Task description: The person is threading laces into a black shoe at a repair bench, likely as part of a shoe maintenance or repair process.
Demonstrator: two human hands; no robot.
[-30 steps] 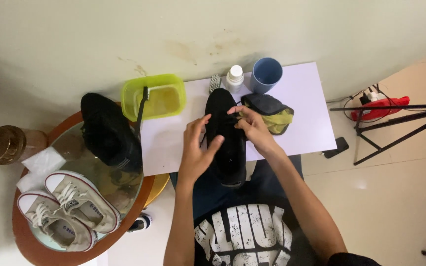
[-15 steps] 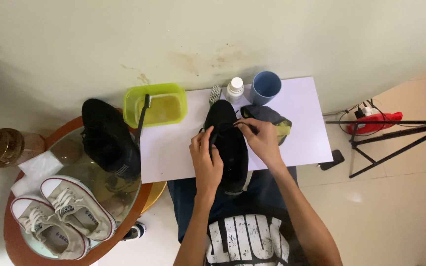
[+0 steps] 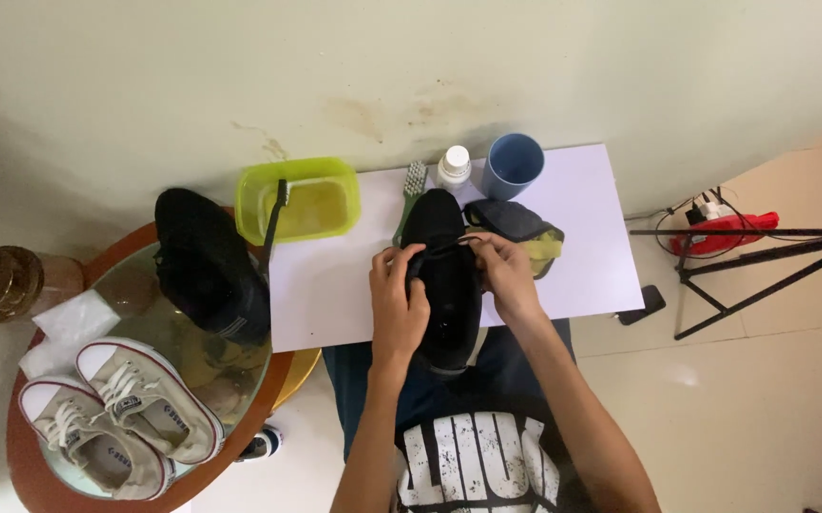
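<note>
A black shoe point(image 3: 446, 285) lies lengthwise on the white table point(image 3: 335, 285), its heel hanging over the near edge above my lap. My left hand point(image 3: 398, 299) grips the shoe's left side near the laces. My right hand point(image 3: 504, 271) rests on the shoe's right side and pinches a black lace that runs across the top of the shoe. Both hands touch the shoe.
A yellow-green tub point(image 3: 306, 199) with a black brush, a green brush point(image 3: 413, 185), a white bottle point(image 3: 453, 167), a blue cup point(image 3: 512, 163) and a dark cloth over a yellow sponge point(image 3: 525, 233) stand behind. A round glass table point(image 3: 97, 332) at left holds another black shoe point(image 3: 207, 266) and white sneakers point(image 3: 116, 413). A tripod point(image 3: 763, 256) stands right.
The view has shifted a little. Both hands have moved closer together on the black shoe, and my right hand has drawn the lace across its top.
</note>
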